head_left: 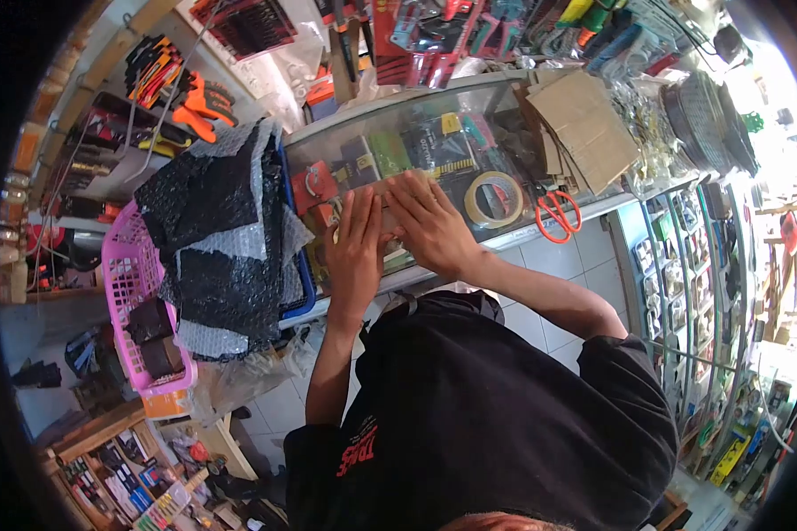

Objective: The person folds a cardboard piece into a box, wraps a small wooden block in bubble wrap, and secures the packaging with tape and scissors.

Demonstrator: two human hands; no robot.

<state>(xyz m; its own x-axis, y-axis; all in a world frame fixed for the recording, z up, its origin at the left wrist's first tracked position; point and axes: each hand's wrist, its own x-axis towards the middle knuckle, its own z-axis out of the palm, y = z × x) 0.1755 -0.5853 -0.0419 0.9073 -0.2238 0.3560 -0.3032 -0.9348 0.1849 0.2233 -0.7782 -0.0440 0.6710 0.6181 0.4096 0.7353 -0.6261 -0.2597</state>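
Both of my hands rest on the glass-topped counter. My left hand lies with its fingers stretched out, pointing away from me. Beside it, my right hand is laid flat at a slant, its fingertips close to those of the left. Under the fingertips shows a small flat brownish piece, mostly covered, so its kind cannot be made out. Right of my hands lies a roll of tape. Farther right, at the counter's front edge, are scissors with orange handles.
On the left, black plastic and bubble wrap cover a blue tray beside a pink basket. Cardboard sheets are stacked at the counter's right. Packaged tools hang at the back. A display rack stands on the right.
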